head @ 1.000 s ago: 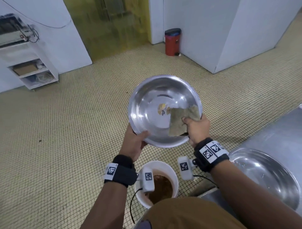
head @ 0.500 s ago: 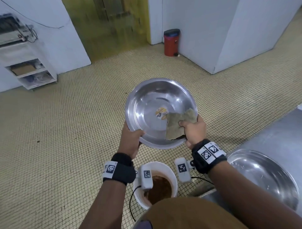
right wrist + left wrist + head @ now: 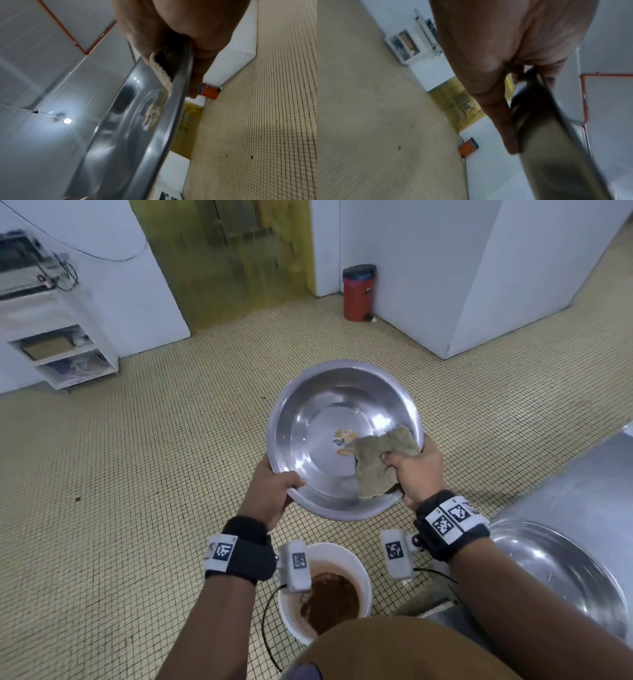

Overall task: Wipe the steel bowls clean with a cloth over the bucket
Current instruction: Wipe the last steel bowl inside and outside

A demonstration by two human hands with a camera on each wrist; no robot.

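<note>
A large steel bowl [image 3: 318, 440] is held tilted toward me above a white bucket [image 3: 356, 563] of brown water. My left hand [image 3: 274, 491] grips the bowl's lower left rim, thumb inside; in the left wrist view its fingers [image 3: 508, 135] lie along the bowl's underside [image 3: 547, 155]. My right hand [image 3: 414, 474] pinches a grey-green cloth [image 3: 376, 463] against the bowl's right inner wall, thumb on the cloth and fingers behind the rim. In the right wrist view the cloth [image 3: 159, 70] lies folded over the bowl's inside [image 3: 120, 135]. A sticker [image 3: 344, 441] sits on the bowl's bottom.
A second steel bowl [image 3: 555, 570] rests on a steel counter [image 3: 582, 481] at my right. Yellow tiled floor [image 3: 137, 474] spreads all round. A red pedal bin [image 3: 358, 292] stands by the far white wall and a white shelf unit [image 3: 58, 344] at far left.
The bowl has dropped slightly and drifted left in view. My right hand with the cloth slid a little along the bowl's right inner wall. The left hand's grip is unchanged.
</note>
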